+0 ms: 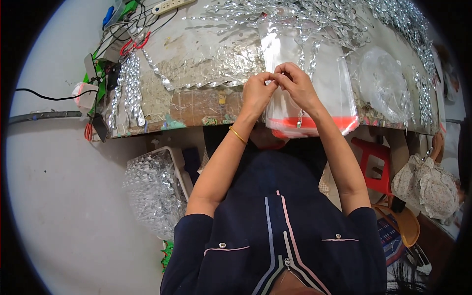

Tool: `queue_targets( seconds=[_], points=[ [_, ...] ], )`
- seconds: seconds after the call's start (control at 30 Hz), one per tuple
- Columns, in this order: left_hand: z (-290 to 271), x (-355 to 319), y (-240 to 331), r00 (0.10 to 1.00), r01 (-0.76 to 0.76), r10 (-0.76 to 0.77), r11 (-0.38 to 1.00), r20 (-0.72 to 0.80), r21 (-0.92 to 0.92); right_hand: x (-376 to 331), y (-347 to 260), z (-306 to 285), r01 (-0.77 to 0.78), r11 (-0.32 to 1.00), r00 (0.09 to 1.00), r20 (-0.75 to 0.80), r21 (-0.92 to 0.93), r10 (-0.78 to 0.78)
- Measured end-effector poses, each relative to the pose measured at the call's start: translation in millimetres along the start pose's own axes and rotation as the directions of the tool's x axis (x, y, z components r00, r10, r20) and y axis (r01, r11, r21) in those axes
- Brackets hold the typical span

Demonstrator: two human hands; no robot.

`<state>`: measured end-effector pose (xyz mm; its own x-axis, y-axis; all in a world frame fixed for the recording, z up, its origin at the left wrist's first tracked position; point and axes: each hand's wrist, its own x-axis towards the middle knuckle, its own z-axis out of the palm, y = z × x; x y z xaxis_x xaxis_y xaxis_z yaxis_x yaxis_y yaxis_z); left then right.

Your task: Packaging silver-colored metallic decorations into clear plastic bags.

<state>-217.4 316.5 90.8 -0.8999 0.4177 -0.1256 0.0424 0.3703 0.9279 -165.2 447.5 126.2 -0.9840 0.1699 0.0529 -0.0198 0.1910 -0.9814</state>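
Over the near edge of the table my left hand [256, 94] and my right hand [298, 90] meet, their fingertips pinched together. A twisted silver strip [212, 85] lies along the table and runs into the fingers of my left hand. What my right fingertips pinch is too small to make out. Beneath my right hand lies a stack of clear plastic bags [339, 93] with a red-orange band along the near edge. A short silver twist [300, 119] shows on that band, below my right hand; its upper part is hidden.
Many silver twists [295, 14] spread across the far side. A crumpled clear bag [383, 81] lies to the right. At left are hanging silver twists [132, 88], red-handled scissors [135, 44] and a power strip [169, 6]. A bin [179, 169] stands below; another person's sleeve [427, 187] shows at right.
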Motion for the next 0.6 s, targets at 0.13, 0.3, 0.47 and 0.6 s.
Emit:
queue_targets(
  seconds=[0.13,0.3,0.47,0.6],
  points=[
    [8.8,0.2,-14.3,0.995,-0.099,0.096,0.991,-0.037,-0.091,5.6,-2.4,-7.6,-0.01,0.999,0.991,0.134,-0.037,0.015],
    [3.2,-8.2,-1.0,1.0,-0.007,0.017,0.9,0.019,-0.436,2.4,6.7,-25.7,-0.191,0.981,0.979,0.078,0.043,0.187],
    [-16.6,-15.2,8.5,0.996,-0.053,0.007,0.83,-0.084,-0.555,-6.4,5.5,-25.7,-0.209,0.976,0.977,0.019,-0.052,0.21],
    [-31.8,-13.6,3.9,0.908,-0.38,0.394,0.918,-0.142,0.112,-14.2,1.8,-26.0,-0.166,0.974,0.986,-0.011,-0.151,0.167]
  ],
)
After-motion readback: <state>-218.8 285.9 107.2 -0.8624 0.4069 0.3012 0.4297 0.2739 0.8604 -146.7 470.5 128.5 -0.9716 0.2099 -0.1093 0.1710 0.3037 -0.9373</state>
